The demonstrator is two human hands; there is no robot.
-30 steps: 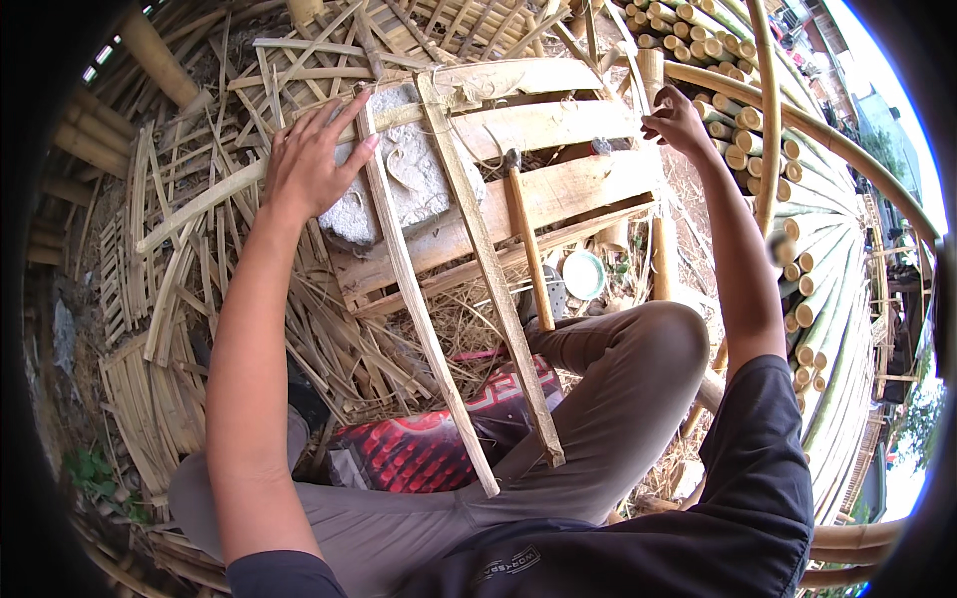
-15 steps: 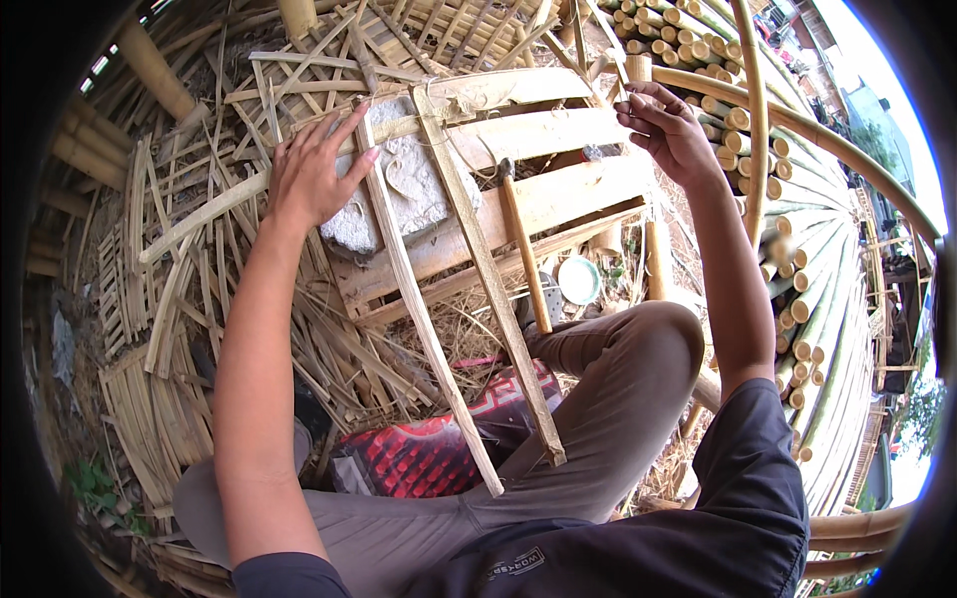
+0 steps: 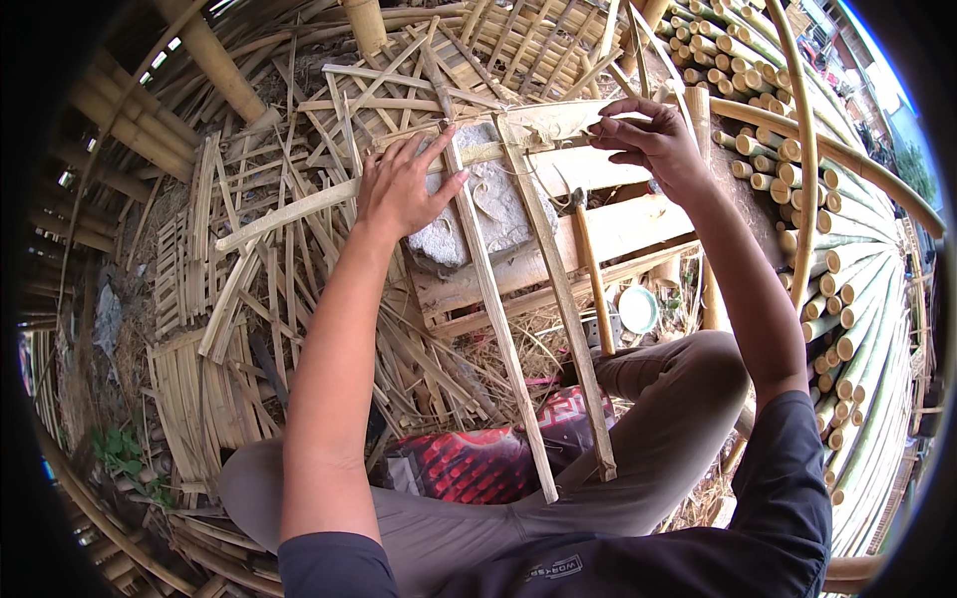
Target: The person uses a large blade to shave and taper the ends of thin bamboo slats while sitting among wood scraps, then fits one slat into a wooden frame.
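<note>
My left hand (image 3: 404,187) lies with fingers spread over a long bamboo crosspiece (image 3: 289,212), its thumb and forefinger at the crossing with a narrow bamboo slat (image 3: 490,309). A second bamboo slat (image 3: 564,289) runs roughly alongside, also meeting the crosspiece. Both slats reach down over my lap. Under the crossing sits a rough grey stone block (image 3: 467,234) on a low bench of split bamboo (image 3: 638,221). My right hand (image 3: 653,149) is raised near the crosspiece's right end, fingers drawn together in a pinch; what they hold, if anything, is too small to make out.
A hammer (image 3: 590,274) leans on the bench with its handle toward my leg. Bamboo scraps and lattice pieces (image 3: 194,399) lie at left. Stacked bamboo poles (image 3: 847,319) fill the right. A pale green bowl (image 3: 638,309) and a red-black sack (image 3: 464,463) lie nearby.
The whole view has swung, so the scene sits farther right. Against the bench, my right hand has come left, closer to the slats. My left hand stays at the crossing.
</note>
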